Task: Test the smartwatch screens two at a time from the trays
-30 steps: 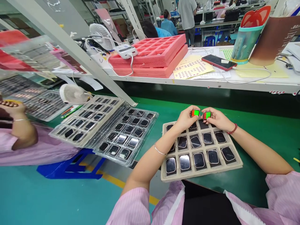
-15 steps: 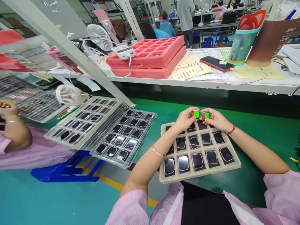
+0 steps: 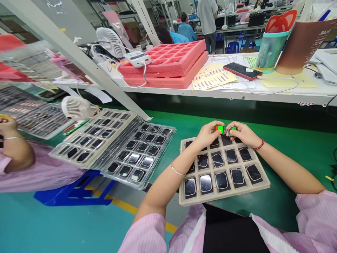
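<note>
Above the far edge of a beige tray, my left hand is closed on a smartwatch with a lit red and green screen. Just beside it, my right hand pinches a second smartwatch, whose lit screen shows mostly green and is partly covered by my thumb. The two watches are close together, with a small gap between the hands. In the tray's pockets lie several dark-screened watch faces; my hands and left forearm hide some of the far and left pockets.
Left of my tray, a clear plastic tray and another beige tray hold more watch faces. A small white fan stands behind them. Overhead, a white shelf carries pink foam trays and a phone. A co-worker's arm is at far left.
The screen of the watch in my right hand turned from red and green to mostly green, with that watch slightly tilted. Both hands stay nearly in place.
</note>
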`<state>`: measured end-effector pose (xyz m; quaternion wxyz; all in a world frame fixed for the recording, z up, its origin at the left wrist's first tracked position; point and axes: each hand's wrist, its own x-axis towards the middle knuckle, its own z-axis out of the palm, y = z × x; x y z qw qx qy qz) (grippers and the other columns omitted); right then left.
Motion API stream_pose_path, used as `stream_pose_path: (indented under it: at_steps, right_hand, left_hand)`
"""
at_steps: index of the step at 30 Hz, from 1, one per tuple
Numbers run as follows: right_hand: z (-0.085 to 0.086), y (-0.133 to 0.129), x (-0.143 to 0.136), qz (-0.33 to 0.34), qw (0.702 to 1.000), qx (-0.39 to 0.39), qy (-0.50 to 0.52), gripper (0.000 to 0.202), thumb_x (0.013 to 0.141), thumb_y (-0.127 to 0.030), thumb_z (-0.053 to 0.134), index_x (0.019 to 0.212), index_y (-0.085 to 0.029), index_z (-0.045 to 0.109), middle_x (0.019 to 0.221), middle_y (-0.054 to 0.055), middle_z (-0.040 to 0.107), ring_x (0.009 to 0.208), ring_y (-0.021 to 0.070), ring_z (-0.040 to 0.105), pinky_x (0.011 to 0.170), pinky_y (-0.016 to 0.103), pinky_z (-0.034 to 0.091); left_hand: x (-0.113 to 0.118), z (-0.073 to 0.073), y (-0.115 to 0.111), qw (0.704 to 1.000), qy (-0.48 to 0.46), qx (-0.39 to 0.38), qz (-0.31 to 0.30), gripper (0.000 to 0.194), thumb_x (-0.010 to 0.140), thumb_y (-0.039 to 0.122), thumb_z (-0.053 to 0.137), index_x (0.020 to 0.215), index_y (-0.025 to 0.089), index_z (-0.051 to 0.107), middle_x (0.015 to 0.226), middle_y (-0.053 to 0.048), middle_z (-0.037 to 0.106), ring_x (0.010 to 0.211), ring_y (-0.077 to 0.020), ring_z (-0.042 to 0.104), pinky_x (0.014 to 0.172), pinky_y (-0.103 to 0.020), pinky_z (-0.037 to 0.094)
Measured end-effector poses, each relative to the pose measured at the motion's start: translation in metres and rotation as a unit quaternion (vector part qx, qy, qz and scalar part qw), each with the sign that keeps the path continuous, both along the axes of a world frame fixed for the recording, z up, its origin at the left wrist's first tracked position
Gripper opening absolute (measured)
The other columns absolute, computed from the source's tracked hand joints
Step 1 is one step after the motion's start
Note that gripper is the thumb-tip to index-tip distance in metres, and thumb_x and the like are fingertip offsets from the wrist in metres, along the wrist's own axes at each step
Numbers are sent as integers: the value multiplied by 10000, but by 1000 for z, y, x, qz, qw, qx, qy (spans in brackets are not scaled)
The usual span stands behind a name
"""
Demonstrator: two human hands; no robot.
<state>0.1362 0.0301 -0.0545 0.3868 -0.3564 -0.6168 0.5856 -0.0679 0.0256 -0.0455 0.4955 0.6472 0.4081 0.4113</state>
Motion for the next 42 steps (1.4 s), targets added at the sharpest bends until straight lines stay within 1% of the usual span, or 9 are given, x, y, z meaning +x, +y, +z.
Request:
stream_pose_path:
  at_steps: [4,9,13,16,20,25,32,39,42]
  right_hand:
    - [3,0,1,1,1000,-11,1,224,811,-386,724,898,-195,648,761,17,693,598,128,625,579,263,554]
    - [4,-1,1,3,1000,-15,4,238,804,-398,730,882,-188,650,734,18,691,581,123,614,556,249,539]
    - [2,-1,1,-1,1000,-17,21,237,762,-337,747,921,-194,645,782,16,704,584,119,614,557,249,541]
    - [2,0,0,-4,1000,-16,25,233,746,-282,728,944,-195,641,809,16,704,602,117,618,559,241,537]
    - [2,0,0,-5,1000,-17,22,260,730,-229,693,981,-195,634,830,22,708,629,128,633,554,243,537]
    - [1,1,0,-4,1000,-13,26,344,690,-155,637,1031,-199,613,869,20,707,650,134,642,537,244,544]
    - [-4,2,1,6,1000,7,29,421,704,-135,612,1117,-204,579,950,35,704,697,147,692,545,247,562]
    - [-7,3,0,8,999,13,33,431,724,-130,625,1144,-207,570,1001,41,695,750,148,701,594,259,585]
    - [-8,4,0,7,999,13,36,428,724,-123,627,1140,-209,578,1022,45,701,787,153,707,626,265,593]
  left_hand:
    - [-1,4,-1,999,18,-28,1,276,879,291,564,1076,143,688,946,-66,701,653,-117,634,596,-246,524]
    - [-1,6,-1,998,35,-45,8,312,908,281,503,1119,154,694,906,-64,707,663,-140,682,478,-190,428]
    - [-1,5,0,999,26,-35,-14,346,839,202,559,1164,164,670,1045,-77,712,739,-143,695,505,-181,453]
    - [-1,3,0,998,13,-44,-32,407,803,154,577,1205,150,639,1031,-88,720,776,-154,704,539,-183,468]
    - [-2,0,1,998,-2,-33,-48,440,755,81,574,1186,143,636,1028,-81,725,793,-141,695,679,-224,537]
    - [-1,-5,3,999,16,9,-35,469,715,23,534,1154,138,653,1123,-90,707,906,-153,680,825,-277,566]
    - [-2,-6,2,998,49,38,-7,500,702,45,578,1188,139,640,1188,-105,689,1002,-187,667,908,-313,545]
    - [-2,-1,2,1000,23,-8,11,388,759,136,579,1142,142,642,1010,-71,703,809,-147,660,808,-307,563]
    - [-3,-1,3,1000,22,-7,20,396,727,104,569,1114,147,642,1012,-61,696,802,-137,653,782,-280,552]
